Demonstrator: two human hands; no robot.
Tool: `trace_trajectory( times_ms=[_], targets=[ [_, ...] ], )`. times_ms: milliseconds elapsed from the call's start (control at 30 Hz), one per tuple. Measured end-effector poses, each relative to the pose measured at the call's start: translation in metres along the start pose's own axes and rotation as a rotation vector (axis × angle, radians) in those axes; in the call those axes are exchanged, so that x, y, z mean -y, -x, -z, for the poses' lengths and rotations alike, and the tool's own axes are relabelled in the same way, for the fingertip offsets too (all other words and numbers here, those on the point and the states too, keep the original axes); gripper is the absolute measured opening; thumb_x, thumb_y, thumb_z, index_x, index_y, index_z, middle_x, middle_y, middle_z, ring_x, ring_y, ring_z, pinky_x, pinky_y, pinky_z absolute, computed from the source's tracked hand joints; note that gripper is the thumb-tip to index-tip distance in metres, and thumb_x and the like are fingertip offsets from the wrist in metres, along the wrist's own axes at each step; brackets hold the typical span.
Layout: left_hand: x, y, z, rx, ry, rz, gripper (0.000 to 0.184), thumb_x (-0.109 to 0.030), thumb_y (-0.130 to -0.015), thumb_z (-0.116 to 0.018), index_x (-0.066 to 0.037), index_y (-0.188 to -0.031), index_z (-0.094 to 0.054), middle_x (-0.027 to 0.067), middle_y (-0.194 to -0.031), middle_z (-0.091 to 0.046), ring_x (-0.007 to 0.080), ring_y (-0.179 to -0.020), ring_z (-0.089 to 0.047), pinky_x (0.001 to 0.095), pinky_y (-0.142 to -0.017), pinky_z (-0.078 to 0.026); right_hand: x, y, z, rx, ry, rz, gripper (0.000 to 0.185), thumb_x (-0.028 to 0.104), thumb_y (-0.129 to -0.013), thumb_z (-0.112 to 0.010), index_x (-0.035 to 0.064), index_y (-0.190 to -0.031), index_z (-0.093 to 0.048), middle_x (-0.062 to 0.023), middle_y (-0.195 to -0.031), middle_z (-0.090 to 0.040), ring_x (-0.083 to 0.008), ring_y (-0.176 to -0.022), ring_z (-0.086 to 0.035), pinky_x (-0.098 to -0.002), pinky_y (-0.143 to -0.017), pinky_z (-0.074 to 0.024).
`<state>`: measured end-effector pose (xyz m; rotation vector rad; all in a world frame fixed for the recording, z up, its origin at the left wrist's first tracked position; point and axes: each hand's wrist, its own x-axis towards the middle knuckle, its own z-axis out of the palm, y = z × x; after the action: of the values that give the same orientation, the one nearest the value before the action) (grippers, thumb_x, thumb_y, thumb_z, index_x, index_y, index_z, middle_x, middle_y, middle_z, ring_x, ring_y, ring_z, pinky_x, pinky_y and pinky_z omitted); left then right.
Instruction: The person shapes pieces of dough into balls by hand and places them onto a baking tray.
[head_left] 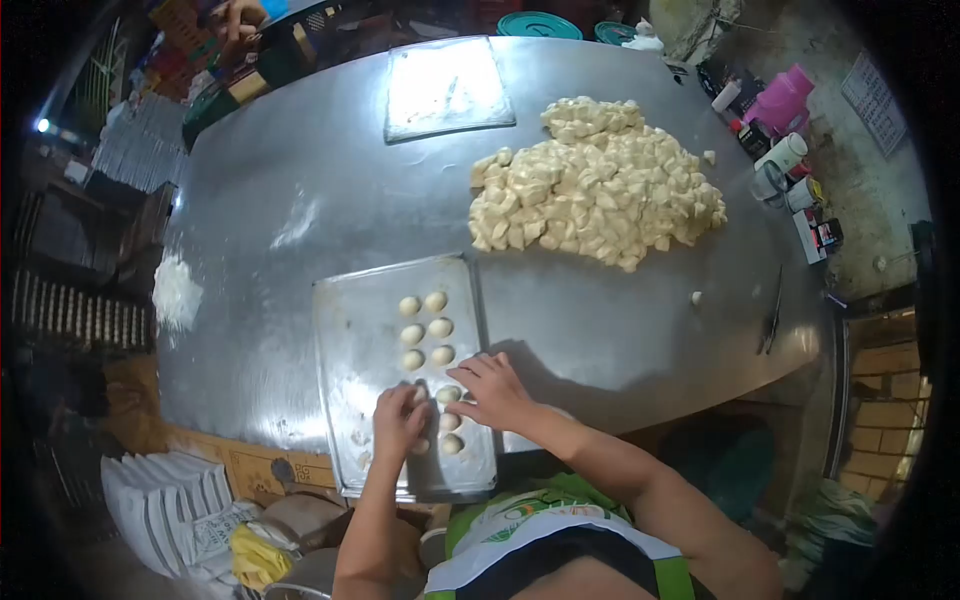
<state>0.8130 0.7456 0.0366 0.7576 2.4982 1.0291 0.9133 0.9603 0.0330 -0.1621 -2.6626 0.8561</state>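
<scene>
A metal baking tray (345, 320) lies at the near edge of the table, with two columns of round dough balls (440, 327) on it. My left hand (397, 420) bends its fingers round a dough ball in the left column, hiding part of that column. Opposite it, my right hand (492, 390) has thumb and fingers either side of a pale dough ball (448, 395) in the right column. Below the hands, another dough ball (452, 444) rests on the tray.
A big heap of cut dough pieces (600, 195) covers the table's far right. Behind stands a shiny flat tray (450, 90). White flour (177, 293) lies at the left edge, a dark thin tool (774, 310) at the right. Bottles and a pink jug (780, 103) line the right side.
</scene>
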Motion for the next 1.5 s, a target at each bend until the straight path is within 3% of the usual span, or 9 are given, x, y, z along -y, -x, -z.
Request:
trace_trajectory(
  times_ms=[200,533,667,800,833,1000,1200,1333,1500],
  targets=[
    [-0.082,-0.02,-0.015,-0.299,-0.114,-0.207,0.033,-0.007,-0.077,-0.083,-0.003,-0.107,-0.07,0.0128,-0.099,-0.069,0.0309,-0.09,-0.066,0.0401,-0.083,-0.051,-0.168,0.017,0.058,-0.187,-0.01,-0.385,0.013,0.019,-0.089,-0.07,0.0071,-0.095,-0.067,-0.0134,-0.089,-0.065,-0.0357,-0.091,-0.063,-0.0476,-0.081,-0.0483],
    [-0.197,-0.242,-0.182,-0.24,-0.186,-0.438,0.039,-0.014,-0.088,-0.075,-0.003,-0.122,-0.06,0.0172,-0.086,-0.068,0.0351,-0.081,-0.067,0.0465,-0.073,-0.05,-0.242,-0.114,0.127,-0.379,0.293,-0.116,0.023,0.023,-0.089,-0.065,0.0075,-0.106,-0.062,-0.0166,-0.11,-0.061,-0.0371,-0.102,-0.061,-0.0488,-0.081,-0.051],
    [-0.187,-0.223,-0.174,-0.118,0.134,-0.223,0.038,-0.012,-0.089,-0.071,-0.003,-0.123,-0.058,0.0176,-0.081,-0.066,0.0339,-0.076,-0.067,0.0435,-0.069,-0.052,-0.192,0.013,0.155,-0.408,-0.137,-0.16,0.025,0.016,-0.091,-0.07,0.0055,-0.111,-0.06,-0.0172,-0.104,-0.063,-0.0386,-0.096,-0.063,-0.0479,-0.082,-0.0516],
    [-0.149,-0.089,-0.152,0.162,0.023,-0.316,0.023,-0.017,-0.094,-0.065,-0.001,-0.11,-0.064,0.0201,-0.093,-0.065,0.0371,-0.09,-0.062,0.0471,-0.083,-0.049,-0.157,0.213,0.127,-0.402,-0.208,-0.787,0.028,0.017,-0.091,-0.073,0.0072,-0.112,-0.057,-0.016,-0.094,-0.064,-0.0248,-0.075,-0.066,-0.0361,-0.066,-0.0531],
    [-0.125,-0.058,-0.16,0.328,0.029,-0.25,0.024,-0.019,-0.093,-0.065,-0.004,-0.112,-0.066,0.0171,-0.102,-0.066,0.0369,-0.096,-0.061,0.0499,-0.084,-0.047,-0.136,0.24,0.135,-0.374,-0.151,-0.798,0.027,0.012,-0.09,-0.071,0.0067,-0.112,-0.056,-0.0138,-0.093,-0.062,-0.0276,-0.079,-0.062,-0.0405,-0.077,-0.0525],
    [-0.112,-0.036,-0.186,-0.026,-0.393,-0.677,0.029,-0.018,-0.088,-0.068,-0.011,-0.115,-0.064,0.0112,-0.119,-0.061,0.0339,-0.1,-0.058,0.0465,-0.085,-0.045,-0.145,0.238,0.124,-0.152,0.709,-0.49,0.02,0.021,-0.088,-0.067,0.0066,-0.099,-0.058,-0.0162,-0.1,-0.056,-0.0358,-0.099,-0.056,-0.0508,-0.09,-0.0429],
    [-0.155,-0.074,-0.24,0.02,-0.269,-0.627,0.029,-0.017,-0.088,-0.065,-0.01,-0.116,-0.062,0.0122,-0.114,-0.062,0.033,-0.105,-0.057,0.0457,-0.086,-0.045,-0.195,0.087,0.114,-0.386,0.379,-0.532,0.01,0.018,-0.094,-0.058,0.0089,-0.099,-0.061,-0.0158,-0.091,-0.064,-0.0383,-0.089,-0.059,-0.0511,-0.083,-0.0441],
    [-0.134,-0.037,-0.237,0.128,-0.191,-0.913,0.03,-0.016,-0.088,-0.065,-0.01,-0.117,-0.061,0.0123,-0.11,-0.061,0.0318,-0.099,-0.057,0.0453,-0.083,-0.044,-0.181,0.142,0.075,-0.28,0.434,-0.408,0.011,0.017,-0.093,-0.06,0.0098,-0.101,-0.062,-0.0127,-0.089,-0.065,-0.0376,-0.085,-0.06,-0.0509,-0.083,-0.044],
    [-0.124,-0.096,-0.217,0.122,-0.365,-0.741,0.03,-0.018,-0.09,-0.06,-0.009,-0.118,-0.061,0.014,-0.109,-0.059,0.0335,-0.101,-0.056,0.0485,-0.086,-0.042,-0.215,0.126,0.13,-0.264,0.449,-0.29,0.008,0.015,-0.093,-0.06,0.0095,-0.098,-0.063,-0.0129,-0.087,-0.065,-0.0363,-0.082,-0.06,-0.0497,-0.077,-0.0453]
  ],
)
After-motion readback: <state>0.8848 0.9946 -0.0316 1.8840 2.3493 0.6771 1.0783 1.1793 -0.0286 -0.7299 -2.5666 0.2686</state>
